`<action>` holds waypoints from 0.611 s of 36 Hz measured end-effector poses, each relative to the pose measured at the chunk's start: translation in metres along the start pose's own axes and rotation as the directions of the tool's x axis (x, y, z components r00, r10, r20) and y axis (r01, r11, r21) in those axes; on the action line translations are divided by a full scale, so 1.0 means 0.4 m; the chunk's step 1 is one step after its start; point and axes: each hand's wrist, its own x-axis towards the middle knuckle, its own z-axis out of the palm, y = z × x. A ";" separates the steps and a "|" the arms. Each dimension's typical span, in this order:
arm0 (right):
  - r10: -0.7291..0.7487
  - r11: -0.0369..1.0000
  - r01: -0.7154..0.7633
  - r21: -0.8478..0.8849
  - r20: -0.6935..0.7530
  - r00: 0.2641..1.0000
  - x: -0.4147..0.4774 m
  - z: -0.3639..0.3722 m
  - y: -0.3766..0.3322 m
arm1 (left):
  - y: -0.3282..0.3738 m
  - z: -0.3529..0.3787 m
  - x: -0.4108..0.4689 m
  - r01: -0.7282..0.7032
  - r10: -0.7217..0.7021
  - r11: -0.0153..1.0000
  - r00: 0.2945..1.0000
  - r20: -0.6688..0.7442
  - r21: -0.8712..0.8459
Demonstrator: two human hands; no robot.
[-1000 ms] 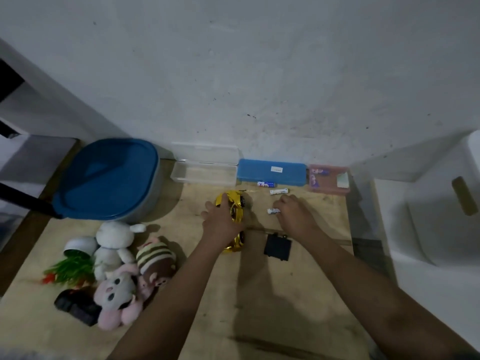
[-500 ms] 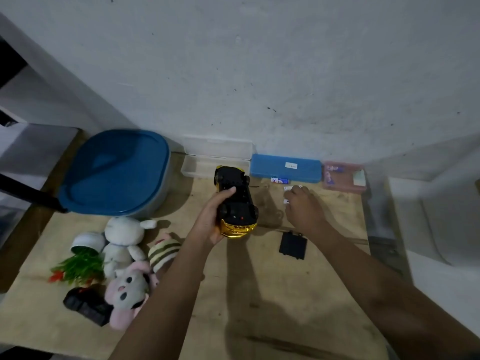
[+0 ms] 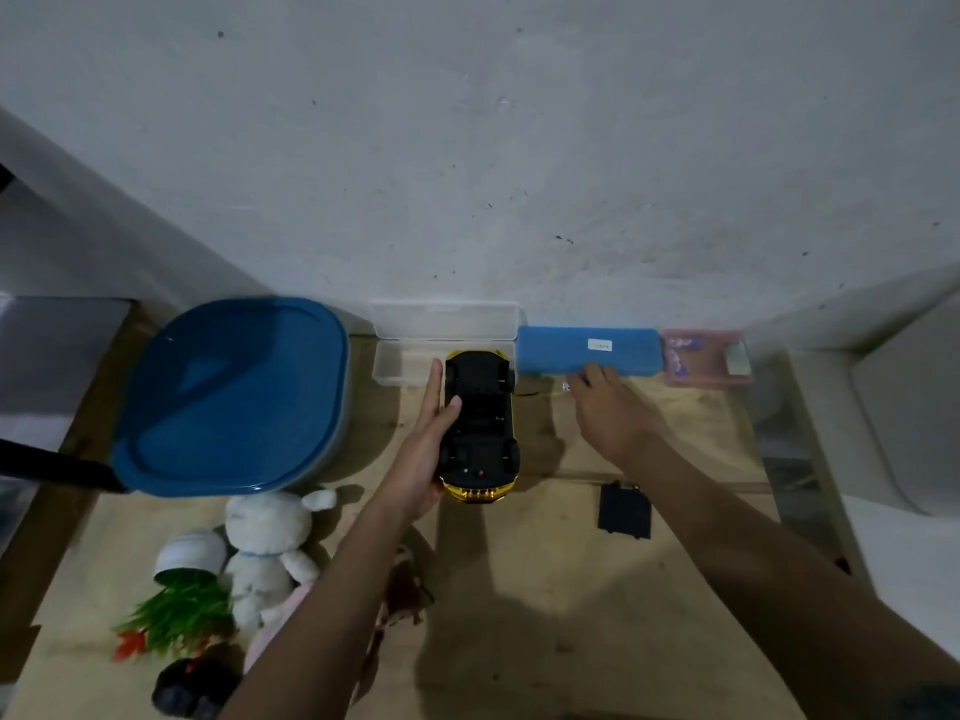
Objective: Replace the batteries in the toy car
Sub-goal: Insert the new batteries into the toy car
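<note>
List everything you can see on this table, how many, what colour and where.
toy car: 1, gold, black underside up, centre
battery cover: 1, black, right of car
battery: 1 visible, white, at right fingertips
clear case: 1, open, behind car
blue case: 1, against wall
pink case: 1, right of blue case
tub: 1, blue lid, left
plush toys: at least 2, white, pink, front left
plant: 1, green, white pot, tipped, front left
black object: 1, front left corner, unclear
table: 1, wooden
left hand: holds car
right hand: over battery
</note>
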 end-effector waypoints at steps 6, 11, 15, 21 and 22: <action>0.059 0.997 -0.057 -0.057 0.031 0.998 0.010 -0.001 -0.028 | 0.018 -0.015 -0.010 -0.073 0.068 0.994 0.995 0.069 0.076; 0.074 0.985 -0.057 0.162 -0.102 0.992 0.012 -0.005 -0.036 | 0.020 -0.020 -0.019 -0.113 0.083 0.968 0.987 0.137 0.225; 0.239 0.702 0.026 0.712 -0.270 0.933 0.004 -0.072 -0.076 | 0.020 -0.009 -0.027 -0.149 0.109 0.949 0.982 0.155 0.277; 0.350 0.307 0.204 0.929 -0.310 0.884 -0.018 -0.194 -0.143 | 0.052 0.030 -0.035 -0.231 0.202 0.932 0.971 0.129 0.278; 0.343 0.289 0.217 0.932 -0.312 0.886 -0.024 -0.208 -0.152 | 0.058 0.038 -0.037 -0.246 0.217 0.928 0.968 0.130 0.281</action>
